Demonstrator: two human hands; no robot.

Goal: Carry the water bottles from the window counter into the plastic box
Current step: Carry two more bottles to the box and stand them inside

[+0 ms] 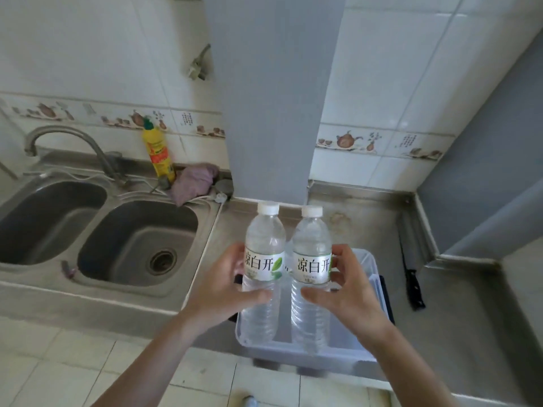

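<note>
Two clear water bottles with white caps and white-green labels stand upright side by side above the plastic box (364, 352). My left hand (219, 289) grips the left bottle (264, 239) around its middle. My right hand (345, 289) grips the right bottle (312, 245) the same way. The translucent box sits on the steel counter near its front edge, directly under both bottles. Their lower ends appear to be inside its rim. Whether they touch the bottom I cannot tell.
A double steel sink (138, 245) with a tap (67, 142) lies to the left. Behind it stand a yellow detergent bottle (158, 154) and a purple cloth (195, 183). A black-handled knife (411, 277) lies right of the box. A grey column (270, 98) rises behind.
</note>
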